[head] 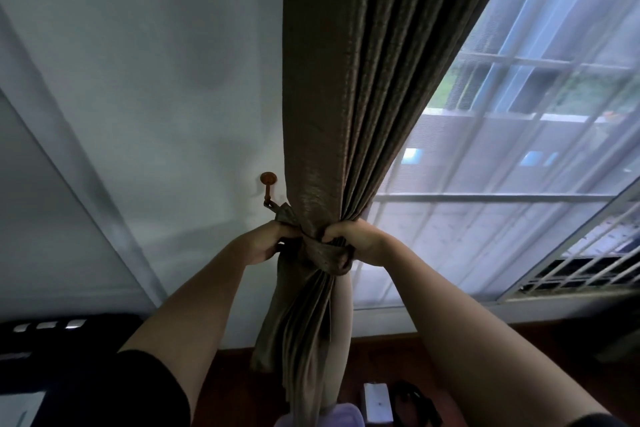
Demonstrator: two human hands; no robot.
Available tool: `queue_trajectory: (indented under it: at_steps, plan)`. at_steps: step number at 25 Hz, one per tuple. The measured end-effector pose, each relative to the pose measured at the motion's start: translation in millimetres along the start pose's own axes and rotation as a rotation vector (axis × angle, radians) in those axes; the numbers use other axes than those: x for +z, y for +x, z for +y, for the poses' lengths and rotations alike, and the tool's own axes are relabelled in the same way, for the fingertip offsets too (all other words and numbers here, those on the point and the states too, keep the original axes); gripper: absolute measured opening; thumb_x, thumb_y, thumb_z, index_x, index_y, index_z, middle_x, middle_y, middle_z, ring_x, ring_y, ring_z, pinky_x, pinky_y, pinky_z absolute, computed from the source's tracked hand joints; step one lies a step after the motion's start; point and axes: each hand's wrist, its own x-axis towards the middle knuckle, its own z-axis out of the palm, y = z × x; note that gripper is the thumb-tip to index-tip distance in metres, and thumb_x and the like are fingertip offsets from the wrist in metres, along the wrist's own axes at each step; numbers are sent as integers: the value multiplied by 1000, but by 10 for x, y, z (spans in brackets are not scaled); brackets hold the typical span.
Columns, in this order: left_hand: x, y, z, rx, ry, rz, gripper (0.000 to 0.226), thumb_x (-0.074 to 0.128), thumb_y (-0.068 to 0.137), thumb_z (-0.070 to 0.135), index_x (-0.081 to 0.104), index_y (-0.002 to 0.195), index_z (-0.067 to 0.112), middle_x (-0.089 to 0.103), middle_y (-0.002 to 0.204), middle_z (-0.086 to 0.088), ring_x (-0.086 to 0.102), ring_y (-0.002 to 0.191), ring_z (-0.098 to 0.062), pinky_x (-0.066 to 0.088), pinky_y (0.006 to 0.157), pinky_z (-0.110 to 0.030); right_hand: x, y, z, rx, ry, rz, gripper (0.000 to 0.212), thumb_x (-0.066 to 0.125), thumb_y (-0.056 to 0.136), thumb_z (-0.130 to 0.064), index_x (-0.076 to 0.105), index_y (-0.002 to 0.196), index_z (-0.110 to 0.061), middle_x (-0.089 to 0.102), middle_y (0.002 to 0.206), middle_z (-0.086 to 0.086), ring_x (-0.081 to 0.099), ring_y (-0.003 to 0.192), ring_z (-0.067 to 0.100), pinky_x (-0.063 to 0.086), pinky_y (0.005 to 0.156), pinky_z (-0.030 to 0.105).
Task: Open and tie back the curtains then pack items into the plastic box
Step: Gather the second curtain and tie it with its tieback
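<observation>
Readable text: none anywhere in view.
White box (pixel 377 400) on the floor: one small dark mark, too small to read.
Dark unit (pixel 52 333), lower left: three pale patches, no legible characters.

Brown curtain (pixel 349 80), reddish-brown hook (pixel 267 184), white wall (pixel 156 80).

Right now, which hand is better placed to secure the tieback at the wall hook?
Probably the left hand: it grips the tieback just below the wall hook. The right hand grips the curtain on the far side.
</observation>
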Motion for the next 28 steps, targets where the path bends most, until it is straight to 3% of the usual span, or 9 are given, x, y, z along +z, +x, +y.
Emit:
queue_trajectory:
  at_steps: [5, 8, 12, 14, 16, 18, 21, 25, 28]
  plan:
    - [-40, 0, 14, -30, 148, 7, 66, 68, 64, 41, 49, 123, 19, 56, 117, -2, 49, 110, -21, 36, 102, -42, -16, 10, -10, -5, -2, -7, 21, 53, 81, 5, 59, 96, -8, 63, 85, 5, 60, 78, 19, 52, 67, 27]
    - [-71, -27, 62, 6, 283, -4, 47, 68, 78, 40, 52, 118, 21, 57, 111, 4, 52, 100, -12, 39, 91, -32, -19, 35, 7, -13, -43, -27, 29, 60, 76, -2, 59, 105, -6, 63, 91, 7, 61, 85, 22, 52, 68, 28]
    - [-113, 13, 70, -1, 466, 210, 38, 69, 74, 46, 65, 100, 18, 66, 110, -6, 59, 105, -23, 40, 102, -41, 20, 30, 23, -90, -68, 49, 27, 60, 79, -3, 59, 104, -11, 64, 93, 5, 62, 86, 20, 54, 74, 30]
    - [-70, 13, -25, 3, 642, 360, 45, 63, 73, 58, 66, 91, 16, 68, 99, -7, 61, 98, -26, 45, 95, -39, 20, 21, 47, -113, -96, 97, 33, 62, 78, -5, 59, 111, -9, 64, 100, 8, 62, 90, 23, 54, 74, 30]
    - [43, -42, -74, 40, 704, 405, 53, 56, 81, 59, 66, 97, 9, 66, 92, -6, 62, 90, -25, 47, 78, -30, 17, 27, 76, -160, -137, 134, 42, 69, 76, -10, 58, 117, -10, 64, 108, 8, 61, 95, 21, 53, 77, 28]
    - [132, -91, -79, 51, 780, 470, 54, 49, 87, 58, 66, 94, 7, 62, 81, -4, 63, 82, -24, 43, 66, -27, 31, 37, 108, -212, -246, 230, 54, 79, 69, -28, 59, 117, -16, 64, 112, 3, 60, 100, 18, 54, 82, 31]
    - [225, -154, -13, -40, 972, 624, 63, 39, 84, 68, 65, 85, 11, 58, 73, -2, 60, 75, -24, 41, 64, -29, 47, -36, 114, -241, -418, 383, 66, 83, 56, -49, 59, 109, -18, 63, 101, -1, 61, 89, 17, 53, 65, 26]
    - [323, -324, -6, -17, 1051, 655, 59, 37, 91, 60, 51, 62, 10, 49, 60, 1, 53, 63, -19, 38, 65, -27, 39, -134, 137, -235, -499, 427, 51, 80, 62, -39, 61, 102, -14, 63, 95, 2, 61, 90, 21, 43, 66, 25]
    - [354, -524, -53, 49, 1044, 649, 54, 37, 94, 54, 38, 54, 17, 43, 52, 3, 43, 49, -9, 33, 60, -25, 28, -206, 158, -245, -518, 384, 41, 73, 69, -30, 62, 102, -10, 65, 99, 9, 63, 94, 28, 45, 68, 28]
